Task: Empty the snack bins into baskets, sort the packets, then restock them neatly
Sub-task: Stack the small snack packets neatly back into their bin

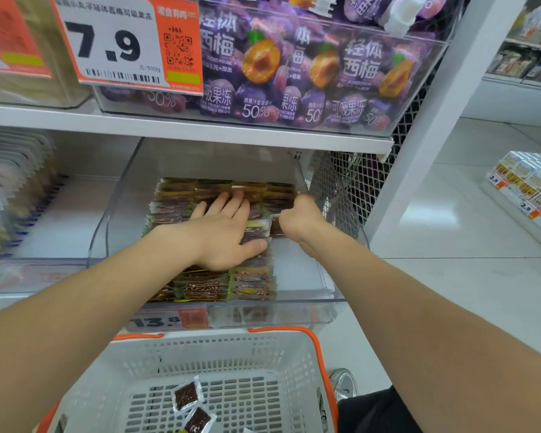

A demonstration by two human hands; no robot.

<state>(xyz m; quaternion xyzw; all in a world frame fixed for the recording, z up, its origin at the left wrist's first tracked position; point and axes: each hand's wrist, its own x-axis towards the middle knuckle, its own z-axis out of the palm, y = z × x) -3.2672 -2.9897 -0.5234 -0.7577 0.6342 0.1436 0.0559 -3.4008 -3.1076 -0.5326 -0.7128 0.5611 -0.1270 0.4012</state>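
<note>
**A:** Head view, entry one: stock?

**B:** Small dark-brown snack packets (200, 285), glossy wrappers with crimped edges, standing in tight rows inside the clear plastic shelf bin (294, 310). I judge them light, thin and slippery. A row would likely topple if left unsupported. Take a single packet by its crimped edge and steady a whole row from above.

**A:** Entry two: hands?

**B:** Left hand (222, 229): fingers straight, palm pressed flat on the rows at the bin's middle. Right hand (297, 220): fingers curled, seemingly pinching one dark packet (275, 226) at the end of the row, toward the bin's right wall.

**A:** Entry three: unshelved remainder?

**B:** Loose packets (186, 395) lie in the white slotted plastic basket with orange trim (294, 348), directly below the bin's front and away from both hands.
</note>
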